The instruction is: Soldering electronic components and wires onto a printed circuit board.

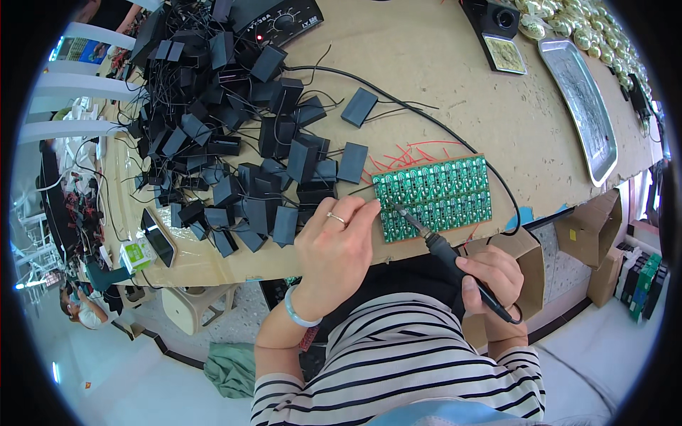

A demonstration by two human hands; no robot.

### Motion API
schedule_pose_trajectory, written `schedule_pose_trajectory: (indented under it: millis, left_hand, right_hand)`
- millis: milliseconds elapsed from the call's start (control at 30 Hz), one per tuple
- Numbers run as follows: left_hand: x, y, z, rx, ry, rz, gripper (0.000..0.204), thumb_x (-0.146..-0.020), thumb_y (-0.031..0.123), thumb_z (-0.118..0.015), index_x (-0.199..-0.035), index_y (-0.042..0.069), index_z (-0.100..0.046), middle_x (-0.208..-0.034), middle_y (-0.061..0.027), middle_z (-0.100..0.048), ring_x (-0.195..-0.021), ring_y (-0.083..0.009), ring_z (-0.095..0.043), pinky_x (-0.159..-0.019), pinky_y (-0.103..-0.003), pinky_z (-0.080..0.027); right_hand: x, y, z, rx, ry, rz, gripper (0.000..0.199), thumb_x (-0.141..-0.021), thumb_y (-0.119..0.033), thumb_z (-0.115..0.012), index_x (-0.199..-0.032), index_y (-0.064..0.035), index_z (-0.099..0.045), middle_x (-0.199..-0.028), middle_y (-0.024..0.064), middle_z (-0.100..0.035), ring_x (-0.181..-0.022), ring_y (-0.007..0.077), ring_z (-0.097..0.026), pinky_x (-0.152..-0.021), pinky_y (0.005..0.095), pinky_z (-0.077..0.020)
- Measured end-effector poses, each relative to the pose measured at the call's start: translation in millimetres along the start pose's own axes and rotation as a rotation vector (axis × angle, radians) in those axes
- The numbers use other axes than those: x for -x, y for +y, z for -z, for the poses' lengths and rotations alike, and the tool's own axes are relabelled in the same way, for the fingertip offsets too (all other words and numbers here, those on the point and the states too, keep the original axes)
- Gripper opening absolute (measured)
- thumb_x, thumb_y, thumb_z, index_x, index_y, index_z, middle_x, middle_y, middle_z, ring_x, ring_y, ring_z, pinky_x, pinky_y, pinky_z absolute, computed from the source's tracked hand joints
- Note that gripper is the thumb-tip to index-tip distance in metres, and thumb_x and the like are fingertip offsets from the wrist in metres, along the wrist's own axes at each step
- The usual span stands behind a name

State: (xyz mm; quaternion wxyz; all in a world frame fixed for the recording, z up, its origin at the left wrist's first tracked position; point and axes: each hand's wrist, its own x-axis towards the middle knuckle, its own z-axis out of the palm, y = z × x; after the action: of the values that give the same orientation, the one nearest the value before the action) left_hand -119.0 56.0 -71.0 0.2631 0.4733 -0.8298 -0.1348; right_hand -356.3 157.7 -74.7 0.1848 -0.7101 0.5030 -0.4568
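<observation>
A green circuit board panel lies on the brown worktable, with thin red wires sticking out behind it. My right hand grips a black soldering iron like a pen, and its tip touches the panel's left part. My left hand, with a ring and a pale bracelet, rests at the panel's left edge with fingertips pinched; a thin wire may be between them, too fine to tell.
A large heap of small black boxes with black leads covers the table's left. A soldering station stands at the back, a tip holder and a metal tray at the right. A phone lies near the front edge. Cardboard boxes sit below.
</observation>
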Motion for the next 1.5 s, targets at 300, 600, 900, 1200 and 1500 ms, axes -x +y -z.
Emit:
schedule_pose_trajectory:
  millis: [300, 600, 900, 1200, 1500]
  left_hand:
    - [3, 19, 13, 0.033, -0.185, 0.034, 0.025, -0.08, 0.002, -0.073, -0.105, 0.006, -0.074, -0.087, -0.0042, -0.053, -0.075, -0.0206, -0.061, -0.057, -0.037, -0.05]
    - [10, 11, -6, 0.132, 0.001, 0.133, 0.016, -0.09, -0.002, -0.071, -0.106, 0.003, -0.073, -0.094, -0.0107, -0.059, -0.069, -0.0258, -0.061, -0.061, -0.034, -0.048]
    - [4, 5, -10, 0.139, -0.026, 0.14, 0.014, -0.088, -0.002, -0.072, -0.102, 0.004, -0.073, -0.089, -0.0099, -0.063, -0.066, -0.0264, -0.062, -0.058, -0.034, -0.048]
    - [8, 11, -8, 0.084, -0.098, 0.131, 0.022, -0.083, -0.002, -0.071, -0.104, 0.003, -0.068, -0.095, -0.0094, -0.058, -0.079, -0.0261, -0.064, -0.065, -0.038, -0.053]
    - [9, 11, -13, 0.015, -0.088, 0.097, 0.018, -0.083, 0.002, -0.072, -0.099, 0.003, -0.065, -0.095, -0.0088, -0.055, -0.079, -0.0243, -0.064, -0.061, -0.036, -0.053]
  right_hand:
    - [4, 2, 7, 0.001, 0.047, -0.014, 0.019, -0.079, -0.002, -0.069, -0.098, 0.0013, -0.073, -0.081, 0.0113, -0.069, -0.062, 0.0244, -0.065, -0.058, 0.0334, -0.0557]
    - [4, 7, 6, -0.026, 0.023, -0.007, 0.02, -0.08, -0.003, -0.069, -0.099, 0.002, -0.073, -0.082, 0.0121, -0.07, -0.061, 0.0249, -0.066, -0.057, 0.0339, -0.0556]
    - [2, 11, 3, -0.053, 0.016, 0.006, 0.02, -0.08, -0.002, -0.069, -0.099, 0.0012, -0.074, -0.082, 0.0116, -0.07, -0.063, 0.0249, -0.066, -0.058, 0.0342, -0.0558]
    - [-3, 8, 2, 0.038, -0.074, 0.104, 0.028, -0.073, 0.0, -0.071, -0.101, 0.0017, -0.075, -0.083, 0.0097, -0.07, -0.063, 0.0223, -0.066, -0.057, 0.031, -0.0556]
    - [-5, 1, 2, 0.243, -0.233, 0.402, 0.023, -0.085, -0.009, -0.071, -0.105, 0.003, -0.073, -0.086, 0.0101, -0.068, -0.067, 0.0207, -0.067, -0.054, 0.0296, -0.0546]
